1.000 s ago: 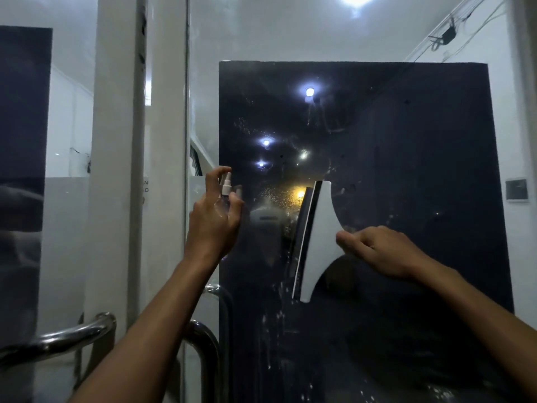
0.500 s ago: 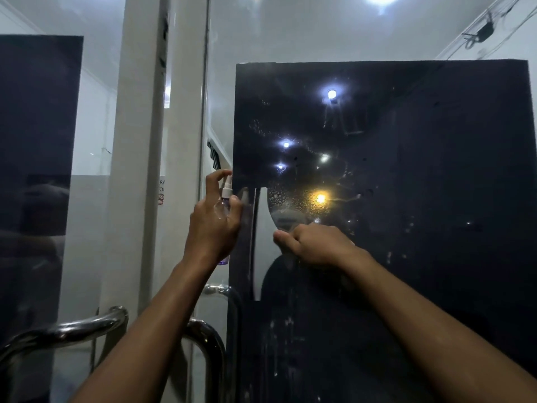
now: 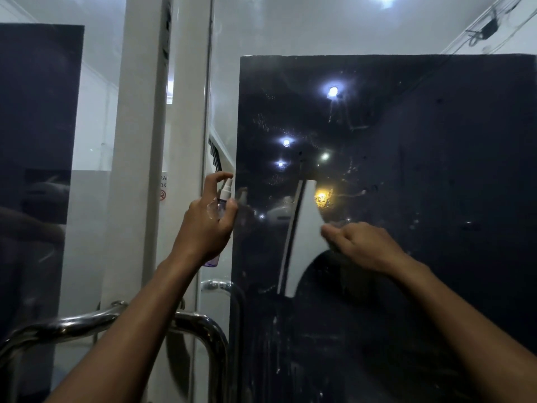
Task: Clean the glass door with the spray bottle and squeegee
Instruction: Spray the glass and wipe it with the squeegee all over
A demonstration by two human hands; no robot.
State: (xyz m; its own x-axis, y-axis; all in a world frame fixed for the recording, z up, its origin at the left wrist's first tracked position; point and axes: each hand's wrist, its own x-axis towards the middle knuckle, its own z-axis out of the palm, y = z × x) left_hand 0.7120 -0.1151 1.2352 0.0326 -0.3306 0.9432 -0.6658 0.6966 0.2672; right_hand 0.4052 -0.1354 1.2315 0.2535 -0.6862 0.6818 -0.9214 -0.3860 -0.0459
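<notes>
White squeegee (image 3: 303,237), blade upright against glass door (image 3: 406,170), gripped by right hand (image 3: 363,245).

White squeegee (image 3: 302,237) upright (blade left) on glass door (image 3: 406,170).

**Surroundings, non-task items**

White pillar (image 3: 139,158), upright, left of centre. Small no-smoking sign (image 3: 163,195) on its lower face, lettering partly hidden. Chrome door handles (image 3: 200,324), curved, at lower left. Ceiling cables (image 3: 488,27), upper right. Ceiling light (image 3: 385,0), top edge.
</notes>
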